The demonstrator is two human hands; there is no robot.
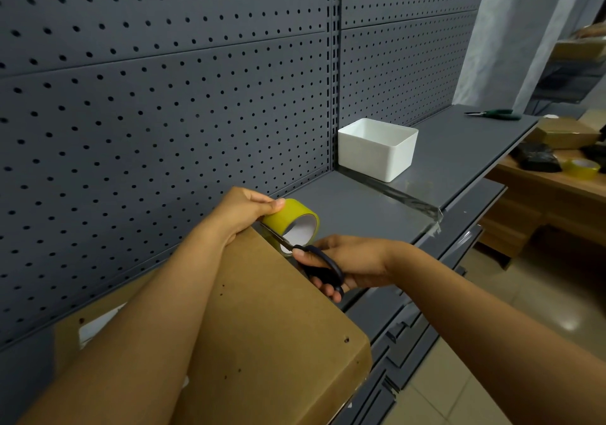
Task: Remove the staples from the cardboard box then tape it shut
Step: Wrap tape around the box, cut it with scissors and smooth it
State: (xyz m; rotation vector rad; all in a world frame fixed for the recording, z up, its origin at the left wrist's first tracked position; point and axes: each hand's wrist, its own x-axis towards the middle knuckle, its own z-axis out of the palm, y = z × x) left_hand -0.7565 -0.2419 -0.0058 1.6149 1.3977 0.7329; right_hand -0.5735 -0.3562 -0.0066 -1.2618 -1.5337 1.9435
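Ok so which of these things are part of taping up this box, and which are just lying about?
In use: cardboard box; tape roll, held by the left hand; scissors, gripped by the right hand.

Lying about: white bin; green-handled pliers; second tape roll on the wooden desk.

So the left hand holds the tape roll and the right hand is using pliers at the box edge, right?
Not quite. The head view shows the right hand gripping black-handled scissors, not pliers. The left hand does hold the tape roll at the box edge.
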